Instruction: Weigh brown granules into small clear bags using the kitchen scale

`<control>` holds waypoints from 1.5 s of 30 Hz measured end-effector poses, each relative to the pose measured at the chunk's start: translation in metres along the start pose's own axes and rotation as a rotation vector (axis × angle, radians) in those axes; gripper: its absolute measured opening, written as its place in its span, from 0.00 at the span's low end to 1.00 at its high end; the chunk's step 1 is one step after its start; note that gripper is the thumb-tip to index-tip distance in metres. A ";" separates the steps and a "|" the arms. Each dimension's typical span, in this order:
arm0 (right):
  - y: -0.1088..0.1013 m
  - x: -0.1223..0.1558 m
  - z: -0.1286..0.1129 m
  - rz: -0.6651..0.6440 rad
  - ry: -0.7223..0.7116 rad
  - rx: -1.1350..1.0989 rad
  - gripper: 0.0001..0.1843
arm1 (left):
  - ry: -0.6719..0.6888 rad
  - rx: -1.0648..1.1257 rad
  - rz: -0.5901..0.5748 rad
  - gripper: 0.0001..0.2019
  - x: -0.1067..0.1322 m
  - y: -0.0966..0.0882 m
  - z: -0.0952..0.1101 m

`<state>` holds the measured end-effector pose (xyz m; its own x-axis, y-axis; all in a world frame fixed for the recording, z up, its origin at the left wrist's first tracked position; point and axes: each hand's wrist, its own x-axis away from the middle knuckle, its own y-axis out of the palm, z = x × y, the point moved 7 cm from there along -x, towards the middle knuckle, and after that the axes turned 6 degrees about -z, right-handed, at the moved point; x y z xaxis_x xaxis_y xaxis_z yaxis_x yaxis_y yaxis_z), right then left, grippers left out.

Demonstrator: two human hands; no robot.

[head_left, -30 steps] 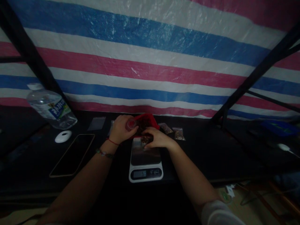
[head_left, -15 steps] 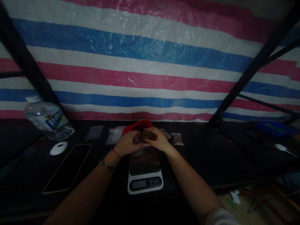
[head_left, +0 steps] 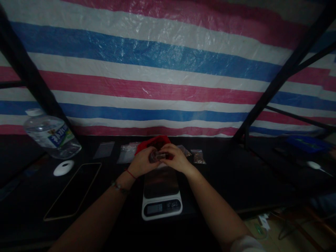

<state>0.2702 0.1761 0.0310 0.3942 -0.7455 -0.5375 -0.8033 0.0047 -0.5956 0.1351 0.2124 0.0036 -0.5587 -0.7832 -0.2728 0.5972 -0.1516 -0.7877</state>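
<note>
My left hand (head_left: 141, 163) and my right hand (head_left: 176, 159) meet over the far end of a white kitchen scale (head_left: 161, 191). Both pinch a small clear object (head_left: 157, 155) with dark contents between the fingertips; the dim light hides what it is. Right behind the hands sits a red container (head_left: 152, 142). The scale's dark platter is bare and its display faces me.
On the dark table: a big water bottle (head_left: 49, 133) lying tilted at far left, a white round puck (head_left: 63, 167), a phone (head_left: 72, 191), small clear bags (head_left: 105, 149), and filled bags (head_left: 198, 157) right of the hands. A striped tarp hangs behind; black frame bars cross right.
My left hand came from the red container to join the right hand, and both lifted the small object off the scale's far end. The view tilted slightly.
</note>
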 end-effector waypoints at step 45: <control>0.035 -0.046 0.070 -0.432 0.257 0.582 0.19 | -0.166 -0.200 -0.043 0.07 -0.012 0.003 -0.054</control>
<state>0.2552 0.2573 -0.0063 0.4464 -0.8919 -0.0728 -0.2088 -0.0248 -0.9776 0.1129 0.2538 -0.0256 -0.4690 -0.8695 -0.1549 0.4401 -0.0780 -0.8945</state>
